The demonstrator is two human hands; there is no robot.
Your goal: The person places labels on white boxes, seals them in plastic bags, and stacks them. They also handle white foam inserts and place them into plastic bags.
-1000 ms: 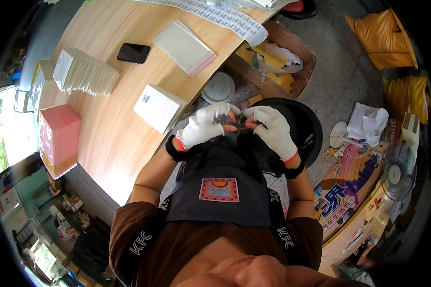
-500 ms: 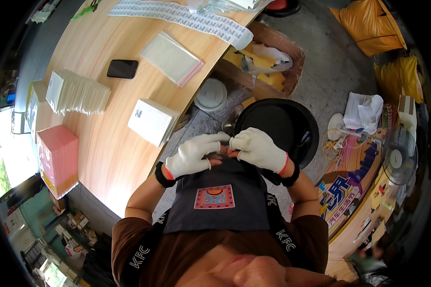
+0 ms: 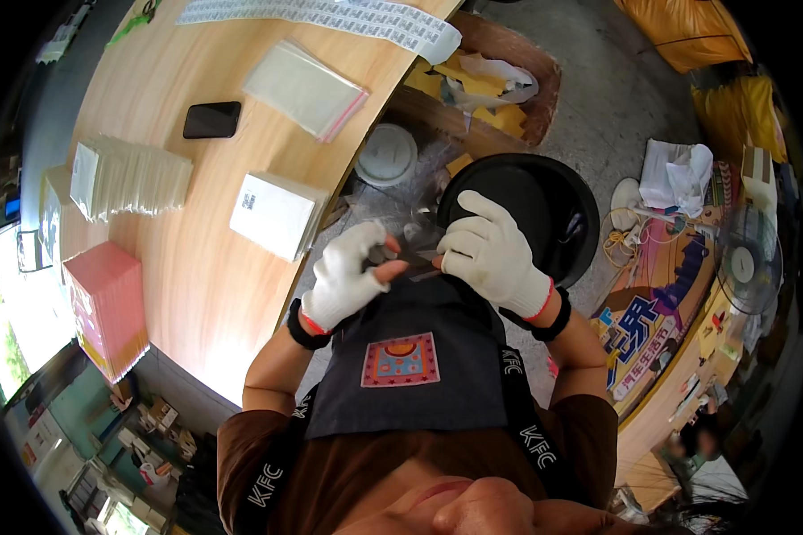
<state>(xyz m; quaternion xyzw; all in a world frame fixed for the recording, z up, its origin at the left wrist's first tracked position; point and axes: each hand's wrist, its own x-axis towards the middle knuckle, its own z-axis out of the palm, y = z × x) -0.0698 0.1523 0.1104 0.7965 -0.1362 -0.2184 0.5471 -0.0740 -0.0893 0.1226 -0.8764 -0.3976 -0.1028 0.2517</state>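
In front of my apron (image 3: 375, 308), both my hands are raised in white gloves with bare thumb and finger tips. My left hand (image 3: 346, 275) has its thumb and forefinger apart, the other fingers curled. My right hand (image 3: 495, 254) pinches what looks like a clear plastic bag (image 3: 426, 265), thin and hard to see against the apron and the floor. To the left, at the table's edge, stands a stack of white cards in clear sleeves (image 3: 275, 217). Beyond it lies a pile of empty clear bags (image 3: 303, 89) with a pink edge.
On the wooden table (image 3: 196, 285) are a black phone (image 3: 211, 120), a row of sleeved packs (image 3: 134, 176), a pink stack (image 3: 107, 299) and a label strip (image 3: 330, 20). A black basin (image 3: 522, 201), a white lid (image 3: 386, 154) and a cardboard box (image 3: 544, 98) stand beyond my hands.
My hands have moved apart from nearly touching. The left thumb and forefinger have spread, and the right forefinger has lifted. The view has shifted slightly.
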